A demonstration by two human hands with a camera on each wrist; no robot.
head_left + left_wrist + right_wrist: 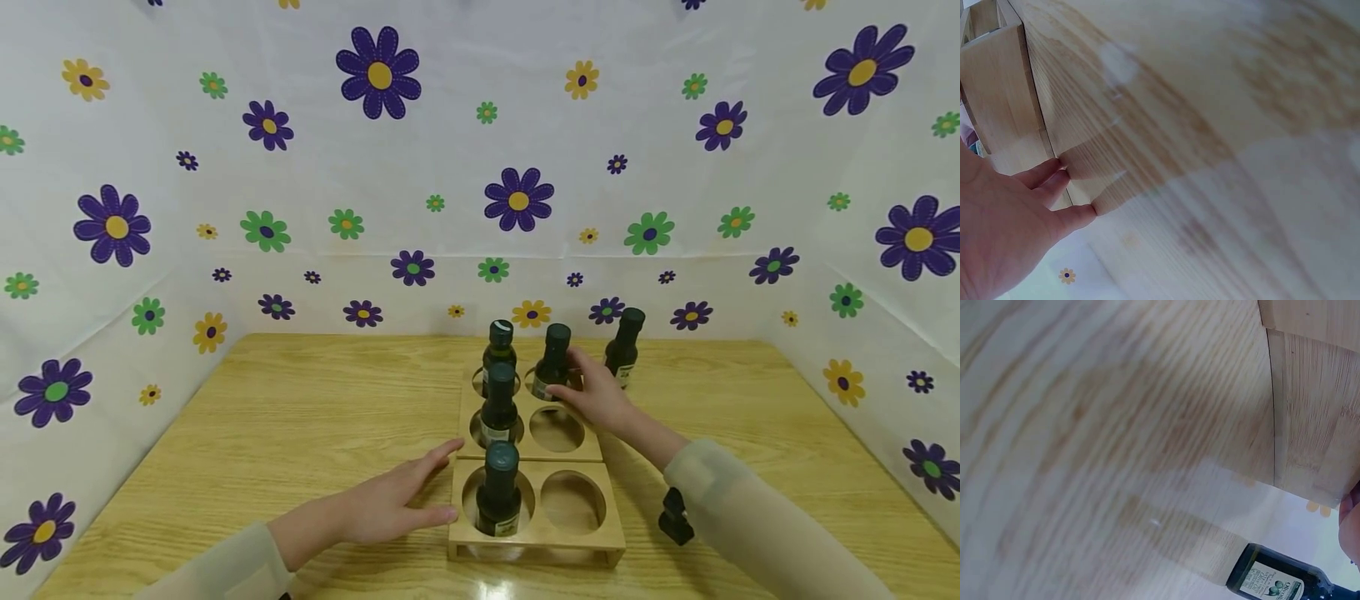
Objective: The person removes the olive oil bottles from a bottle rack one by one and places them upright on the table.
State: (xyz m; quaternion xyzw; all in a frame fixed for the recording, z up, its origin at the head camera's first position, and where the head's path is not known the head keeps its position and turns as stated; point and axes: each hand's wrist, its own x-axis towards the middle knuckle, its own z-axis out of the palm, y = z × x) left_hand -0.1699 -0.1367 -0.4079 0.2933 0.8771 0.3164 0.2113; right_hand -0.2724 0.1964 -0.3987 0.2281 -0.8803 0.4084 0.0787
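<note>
My right hand (600,396) grips a dark sauce-type bottle (556,354) low on its body, thumb in front and fingers behind, at the back right hole of the wooden bottle rack (528,457). The bottle leans slightly. Three similar dark bottles stand in the rack's left column: a back one (496,354), a middle one (498,400) and a front one (501,496). My left hand (382,504) rests beside the rack's left side, fingers extended; in the left wrist view its fingertips (1088,214) touch low down near the rack's base. In the right wrist view only a bit of the right hand shows.
Another labelled bottle (622,354) stands on the table behind and right of the rack; its label shows in the right wrist view. Two round holes on the rack's right side hold no bottle. Flower-printed white cloth (450,150) encloses the wooden table (300,417) at back and sides.
</note>
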